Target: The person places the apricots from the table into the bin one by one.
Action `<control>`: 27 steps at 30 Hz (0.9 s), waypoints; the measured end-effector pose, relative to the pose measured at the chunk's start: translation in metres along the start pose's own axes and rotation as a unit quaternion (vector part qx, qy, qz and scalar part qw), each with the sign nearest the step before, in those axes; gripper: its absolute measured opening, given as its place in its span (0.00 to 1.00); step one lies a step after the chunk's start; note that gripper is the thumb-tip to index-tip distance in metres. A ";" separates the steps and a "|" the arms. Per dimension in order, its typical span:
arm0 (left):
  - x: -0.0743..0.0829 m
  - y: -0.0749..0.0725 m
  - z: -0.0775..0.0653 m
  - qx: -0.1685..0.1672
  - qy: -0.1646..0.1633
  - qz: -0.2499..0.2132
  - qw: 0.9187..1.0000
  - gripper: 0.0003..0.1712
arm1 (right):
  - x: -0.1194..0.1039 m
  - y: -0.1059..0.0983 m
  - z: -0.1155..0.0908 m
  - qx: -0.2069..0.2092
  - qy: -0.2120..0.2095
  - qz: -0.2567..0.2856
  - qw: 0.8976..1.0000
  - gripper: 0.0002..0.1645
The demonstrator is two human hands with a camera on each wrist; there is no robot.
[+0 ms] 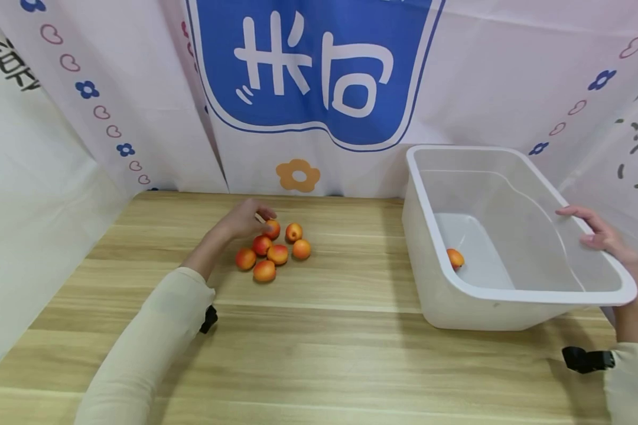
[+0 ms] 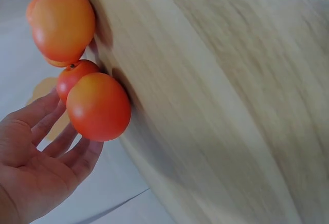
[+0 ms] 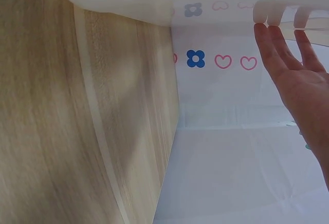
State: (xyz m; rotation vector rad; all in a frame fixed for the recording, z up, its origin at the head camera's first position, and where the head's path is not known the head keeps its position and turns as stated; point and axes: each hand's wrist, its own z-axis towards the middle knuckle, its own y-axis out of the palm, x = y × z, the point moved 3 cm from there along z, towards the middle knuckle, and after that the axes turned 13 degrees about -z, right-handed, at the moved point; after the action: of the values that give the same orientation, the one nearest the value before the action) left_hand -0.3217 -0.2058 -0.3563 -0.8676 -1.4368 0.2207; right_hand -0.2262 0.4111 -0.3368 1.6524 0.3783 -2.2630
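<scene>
Closely grouped, seven orange-red fruits (image 1: 277, 254) toward the far edge of the tabletop (image 1: 319, 366), left hand (image 1: 243, 219) at one, whether its grip is pinching or spread unclear, right hand (image 1: 608, 239) pinching the rim of a white tub (image 1: 473, 310) near the right edge, another fruit (image 1: 455, 258) inside.

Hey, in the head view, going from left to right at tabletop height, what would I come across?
The left sleeve, then the left hand, the rightmost loose fruit, the tub's left wall, the single fruit inside it, and the right hand.
</scene>
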 end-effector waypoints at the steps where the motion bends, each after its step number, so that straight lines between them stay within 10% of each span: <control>1: -0.001 0.000 0.001 -0.002 -0.009 0.000 1.000 0.21 | 0.000 0.001 -0.001 0.013 0.004 -0.006 1.000 0.40; 8: -0.001 0.003 0.003 -0.010 -0.043 0.010 0.999 0.23 | -0.001 0.004 -0.002 0.064 0.011 -0.030 0.997 0.39; 27: -0.005 0.000 0.000 0.000 -0.037 0.003 0.999 0.22 | 0.000 -0.001 0.000 0.043 -0.001 -0.060 0.997 0.46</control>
State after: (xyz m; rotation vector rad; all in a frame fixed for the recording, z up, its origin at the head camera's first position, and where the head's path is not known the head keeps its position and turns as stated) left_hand -0.3224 -0.2087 -0.3604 -0.8705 -1.5042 0.2597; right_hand -0.2263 0.4118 -0.3367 1.7107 0.3955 -2.3994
